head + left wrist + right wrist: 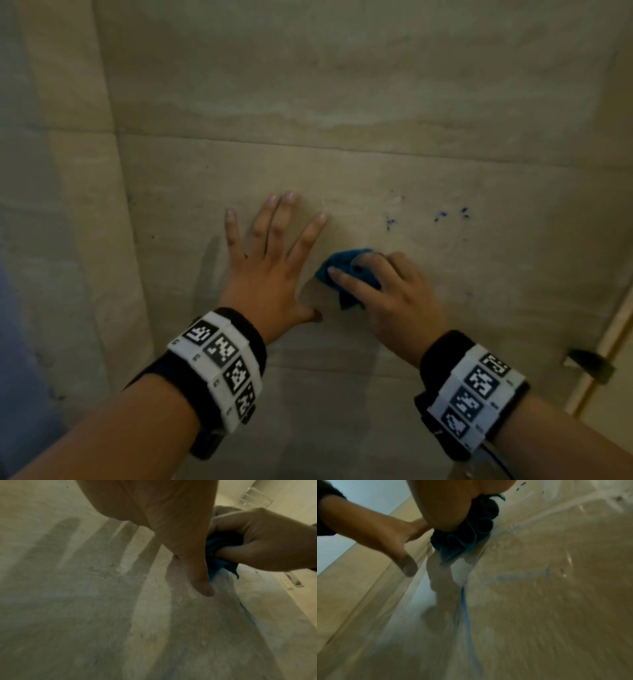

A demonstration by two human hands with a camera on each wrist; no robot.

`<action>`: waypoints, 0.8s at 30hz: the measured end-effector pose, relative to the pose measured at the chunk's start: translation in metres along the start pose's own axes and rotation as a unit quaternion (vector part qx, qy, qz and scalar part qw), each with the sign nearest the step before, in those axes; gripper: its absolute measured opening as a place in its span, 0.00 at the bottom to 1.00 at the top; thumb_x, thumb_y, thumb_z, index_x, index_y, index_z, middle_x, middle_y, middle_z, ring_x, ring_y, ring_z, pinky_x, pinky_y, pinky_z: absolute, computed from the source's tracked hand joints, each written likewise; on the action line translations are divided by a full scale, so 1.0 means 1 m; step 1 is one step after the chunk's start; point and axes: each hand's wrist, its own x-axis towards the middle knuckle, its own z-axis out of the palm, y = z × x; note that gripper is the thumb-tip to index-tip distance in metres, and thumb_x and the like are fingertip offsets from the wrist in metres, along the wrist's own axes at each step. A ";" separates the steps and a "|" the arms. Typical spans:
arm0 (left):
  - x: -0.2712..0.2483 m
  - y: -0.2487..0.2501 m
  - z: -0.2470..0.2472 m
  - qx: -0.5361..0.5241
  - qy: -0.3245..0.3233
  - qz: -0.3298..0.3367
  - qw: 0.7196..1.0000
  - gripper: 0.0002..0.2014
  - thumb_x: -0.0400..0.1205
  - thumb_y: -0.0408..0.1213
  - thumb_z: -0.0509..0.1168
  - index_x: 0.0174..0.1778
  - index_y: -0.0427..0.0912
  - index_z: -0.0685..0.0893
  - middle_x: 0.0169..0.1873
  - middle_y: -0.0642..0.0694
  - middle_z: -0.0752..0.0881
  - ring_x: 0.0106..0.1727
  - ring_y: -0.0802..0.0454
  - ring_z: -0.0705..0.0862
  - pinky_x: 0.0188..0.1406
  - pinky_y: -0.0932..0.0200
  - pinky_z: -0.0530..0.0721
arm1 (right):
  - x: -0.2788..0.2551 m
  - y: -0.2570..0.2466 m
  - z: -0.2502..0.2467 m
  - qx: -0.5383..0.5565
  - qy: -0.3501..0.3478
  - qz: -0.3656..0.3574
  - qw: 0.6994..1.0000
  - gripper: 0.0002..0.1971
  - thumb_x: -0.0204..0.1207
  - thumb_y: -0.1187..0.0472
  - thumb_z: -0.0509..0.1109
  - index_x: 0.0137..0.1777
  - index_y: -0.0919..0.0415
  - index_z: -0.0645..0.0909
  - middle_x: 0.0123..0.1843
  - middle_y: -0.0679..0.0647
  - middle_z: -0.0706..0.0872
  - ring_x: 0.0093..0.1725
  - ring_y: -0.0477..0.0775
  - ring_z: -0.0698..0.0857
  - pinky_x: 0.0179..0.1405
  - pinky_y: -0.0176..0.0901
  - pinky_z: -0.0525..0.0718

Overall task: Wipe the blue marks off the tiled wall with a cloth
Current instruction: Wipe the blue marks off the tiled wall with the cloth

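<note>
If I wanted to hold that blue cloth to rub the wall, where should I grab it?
Grab the blue cloth at its bunched-up middle, coming from the side away from the tiled wall, probably best with fingers curled over the wad. The right hand holds it that way: the folds are gathered under the palm, leaving cloth against the tile.

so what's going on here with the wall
A person is wiping a beige tiled wall. The right hand grips a bunched blue cloth against the tile, while the left hand presses flat on the wall beside it, fingers spread. A few blue marks remain up and to the right of the cloth, so the job isn't finished.
</note>
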 end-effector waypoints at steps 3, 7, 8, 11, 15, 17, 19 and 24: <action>0.016 0.005 -0.016 -0.012 -0.023 0.001 1.000 0.75 0.48 0.76 0.72 0.81 0.55 0.31 0.80 0.42 0.26 0.82 0.39 0.30 0.73 0.26 0.31 | 0.016 0.012 -0.011 -0.004 0.020 0.023 1.000 0.20 0.76 0.67 0.60 0.66 0.56 0.80 0.60 0.59 0.72 0.50 0.62 0.72 0.47 0.54 0.77; 0.030 0.011 -0.022 -0.047 -0.051 -0.009 0.998 0.76 0.51 0.76 0.72 0.72 0.59 0.15 0.71 0.44 0.13 0.74 0.40 0.16 0.71 0.27 0.25 | 0.049 0.038 -0.030 -0.021 0.078 0.085 0.993 0.20 0.73 0.69 0.63 0.65 0.58 0.82 0.61 0.59 0.72 0.54 0.63 0.71 0.51 0.53 0.75; 0.031 0.011 -0.020 -0.048 -0.055 -0.013 0.997 0.77 0.50 0.76 0.72 0.71 0.59 0.14 0.70 0.44 0.12 0.73 0.40 0.14 0.71 0.28 0.24 | 0.055 0.043 -0.033 -0.028 0.092 0.094 0.991 0.20 0.74 0.70 0.63 0.64 0.58 0.82 0.61 0.59 0.73 0.54 0.62 0.71 0.51 0.51 0.75; 0.032 0.008 -0.014 -0.044 -0.043 -0.019 0.998 0.78 0.47 0.77 0.72 0.74 0.58 0.16 0.73 0.43 0.14 0.74 0.40 0.16 0.70 0.29 0.22 | 0.061 0.052 -0.036 -0.035 0.113 0.110 0.987 0.19 0.76 0.69 0.61 0.65 0.58 0.82 0.61 0.57 0.71 0.54 0.61 0.70 0.52 0.48 0.72; 0.032 0.006 -0.010 -0.045 -0.028 -0.003 0.999 0.79 0.45 0.79 0.71 0.79 0.56 0.23 0.76 0.41 0.19 0.78 0.38 0.22 0.71 0.28 0.25 | 0.045 0.043 -0.028 -0.029 0.094 0.098 0.990 0.21 0.74 0.69 0.63 0.66 0.56 0.82 0.61 0.57 0.70 0.54 0.62 0.70 0.52 0.50 0.73; 0.031 0.006 -0.008 -0.040 -0.031 -0.001 0.999 0.78 0.46 0.79 0.70 0.77 0.57 0.21 0.75 0.42 0.17 0.77 0.38 0.20 0.71 0.28 0.24 | 0.033 0.036 -0.023 -0.024 0.068 0.077 0.994 0.22 0.72 0.70 0.65 0.66 0.56 0.82 0.60 0.57 0.71 0.53 0.62 0.71 0.51 0.50 0.73; 0.031 0.007 -0.010 -0.042 -0.037 -0.006 0.998 0.77 0.48 0.79 0.70 0.76 0.57 0.19 0.73 0.42 0.15 0.76 0.38 0.19 0.70 0.28 0.23 | 0.024 0.032 -0.021 -0.016 0.045 0.060 0.997 0.22 0.72 0.71 0.66 0.65 0.57 0.83 0.60 0.58 0.71 0.52 0.62 0.71 0.52 0.49 0.72; 0.032 0.009 -0.014 -0.051 -0.046 -0.010 0.998 0.76 0.51 0.77 0.70 0.71 0.57 0.14 0.69 0.43 0.11 0.72 0.39 0.14 0.68 0.28 0.20 | 0.027 0.038 -0.025 -0.017 0.036 0.038 0.998 0.21 0.74 0.70 0.63 0.65 0.56 0.82 0.60 0.58 0.71 0.53 0.63 0.73 0.52 0.54 0.76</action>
